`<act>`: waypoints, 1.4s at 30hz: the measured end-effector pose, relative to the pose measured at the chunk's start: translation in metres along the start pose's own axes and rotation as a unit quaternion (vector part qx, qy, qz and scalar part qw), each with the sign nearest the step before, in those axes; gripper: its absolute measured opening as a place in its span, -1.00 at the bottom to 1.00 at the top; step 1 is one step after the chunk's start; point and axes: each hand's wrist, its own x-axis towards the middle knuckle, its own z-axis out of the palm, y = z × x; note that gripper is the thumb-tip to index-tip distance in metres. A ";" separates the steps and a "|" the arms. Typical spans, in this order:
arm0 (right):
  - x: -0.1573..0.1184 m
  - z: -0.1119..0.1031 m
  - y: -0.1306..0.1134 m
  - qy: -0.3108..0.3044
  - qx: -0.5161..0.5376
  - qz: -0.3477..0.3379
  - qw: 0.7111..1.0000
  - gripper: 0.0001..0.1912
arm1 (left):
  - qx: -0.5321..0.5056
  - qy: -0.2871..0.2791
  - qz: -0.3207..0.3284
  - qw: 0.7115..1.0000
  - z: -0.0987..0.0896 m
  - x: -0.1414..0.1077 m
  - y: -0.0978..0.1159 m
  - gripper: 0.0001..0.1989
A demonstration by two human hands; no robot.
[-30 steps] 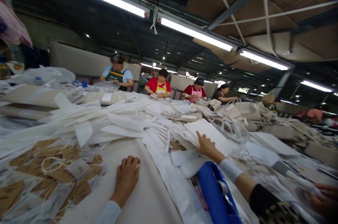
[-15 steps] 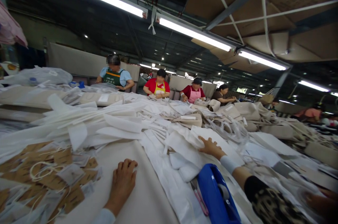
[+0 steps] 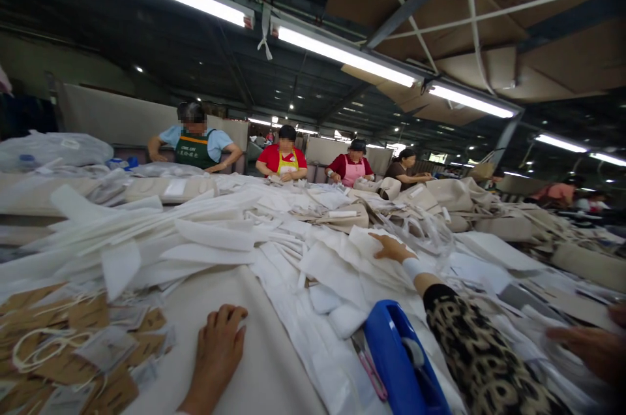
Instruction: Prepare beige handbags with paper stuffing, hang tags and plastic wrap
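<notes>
My left hand (image 3: pixel 218 346) rests palm down on a smooth beige panel (image 3: pixel 264 363), fingers loosely bent and nothing seen in them. My right hand (image 3: pixel 392 248) stretches forward over the pile, its fingers extended across a thin white padding sheet (image 3: pixel 362 242); no firm grip shows. Left of my left hand lie brown card tags (image 3: pixel 88 310) with white cords and small clear packets. Below my right forearm sits a blue tape dispenser (image 3: pixel 391 363), with a pink-handled tool (image 3: pixel 370 366) beside it.
White strips (image 3: pixel 147 232) and beige pieces (image 3: pixel 420 203) heap across the table. Several co-workers stand on the far side. Another person's hand (image 3: pixel 587 343) is blurred at the right edge. Tube lights (image 3: pixel 352 56) hang overhead.
My right hand has reached a little farther forward over the white sheet. My left hand stays on the beige panel. The view has shifted slightly, and a hand at the right edge shows more.
</notes>
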 end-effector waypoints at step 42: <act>-0.340 0.016 -0.198 0.095 0.257 -0.279 0.920 -0.42 | -0.034 0.021 0.045 0.998 -0.022 -0.013 0.001 -0.71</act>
